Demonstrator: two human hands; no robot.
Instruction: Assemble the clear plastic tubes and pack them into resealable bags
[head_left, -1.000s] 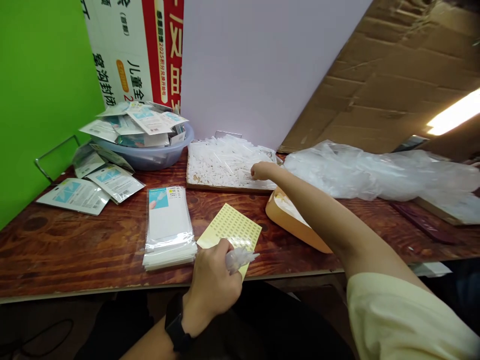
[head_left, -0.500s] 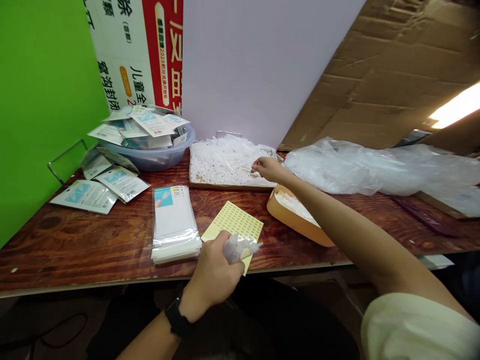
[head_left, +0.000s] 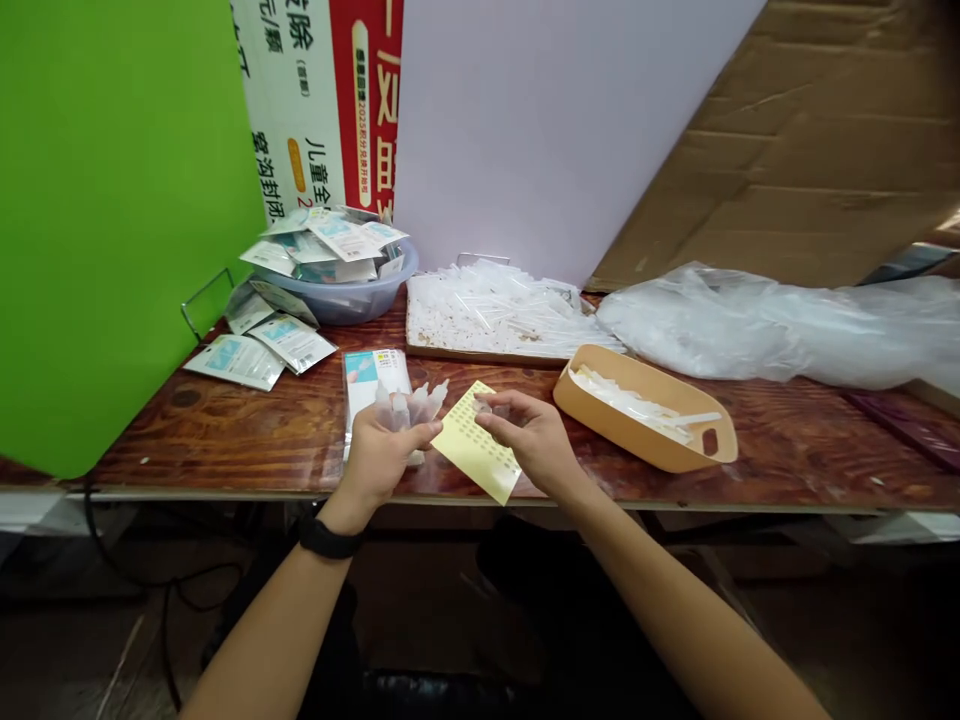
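Several small translucent plastic bottles with pointed tips are bunched in my left hand, its fingers closed round them above a stack of clear-fronted packets. My right hand is pinched over the yellow sticker sheet; what lies between its fingertips is too small to name. Beside my right hand stands an orange basket holding white slips and thin pieces. Behind lies a shallow cardboard tray heaped with thin clear plastic pieces.
At the back left, a blue basin is piled with filled packets, and more packets lie beside it. A large clear plastic bag rests at the back right. The table's front edge runs below my forearms.
My right hand has come back from the heaped tray to the sticker sheet. My left hand has turned, showing several bottles upright. The camera view has shifted, and the orange basket shows fully.
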